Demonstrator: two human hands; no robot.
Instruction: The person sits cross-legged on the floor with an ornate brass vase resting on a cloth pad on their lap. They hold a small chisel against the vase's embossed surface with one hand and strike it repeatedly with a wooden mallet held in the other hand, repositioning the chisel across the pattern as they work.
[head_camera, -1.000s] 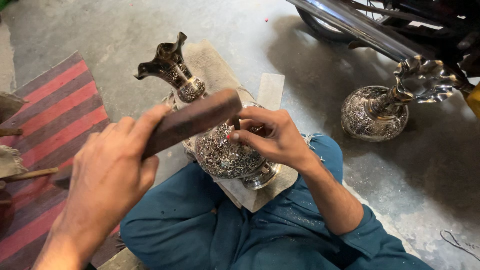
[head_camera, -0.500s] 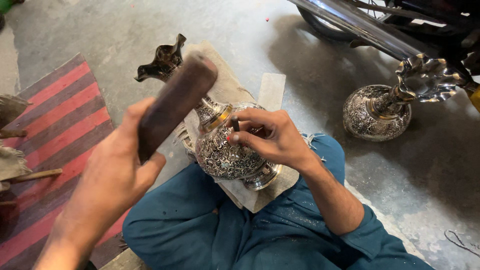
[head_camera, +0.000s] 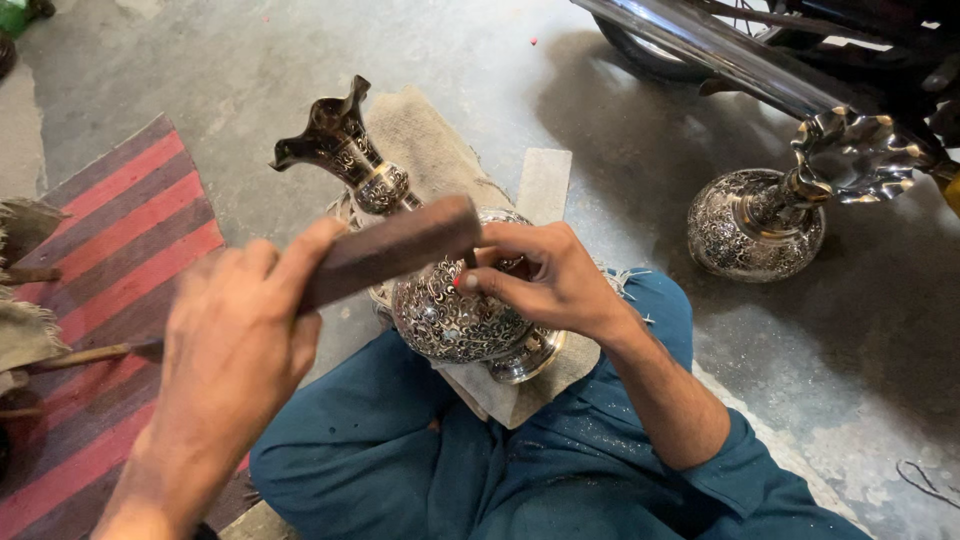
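Engraved metal vase (head_camera: 455, 310) lies tilted on a grey pad (head_camera: 535, 195) across the seated person's lap, the landmark for everything here. Its long axis runs from the foot, nearest the person, up and away to the fluted mouth at the far left. Right hand (head_camera: 545, 280) rests on the vase's belly, fingers pinched closed around a thin chisel (head_camera: 469, 259) whose tip meets the patterned surface; only a short length of the tool shows. Left hand (head_camera: 235, 345) sits left of the vase and nearer the camera, fist closed on a dark wooden mallet block (head_camera: 390, 252). The block's free end reaches across to just above the chisel head; whether the two touch cannot be told. So the striking line runs left to right across the vase's axis, with the right hand the one on the workpiece. A second ornate vase (head_camera: 765, 215) stands upright well apart to the right of the first, on the concrete floor (head_camera: 220, 70). A red striped mat (head_camera: 110, 270) lies to its left.
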